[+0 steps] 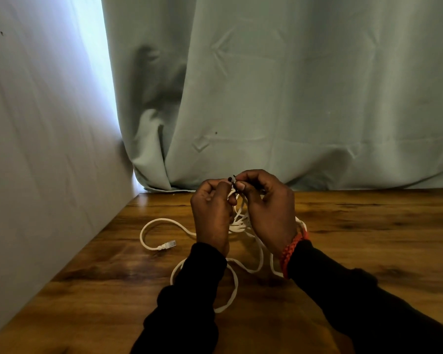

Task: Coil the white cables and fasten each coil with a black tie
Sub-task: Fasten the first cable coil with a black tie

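Loose loops of white cable [231, 284] lay on the wooden table [368, 226], its plug [168, 245] to the left. Above them, the left hand [211, 213] and right hand [267, 208] pinched a black tie [232, 180] at gathered strands. A pale curtain [292, 98] hung behind.

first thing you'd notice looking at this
Two hands meet at the centre, just above the far part of the wooden table: the left hand and the right hand pinch a small black tie over a bunch of white cable. Loose loops of it sprawl toward the near edge, one plug end lying left. A pale curtain fills the background.
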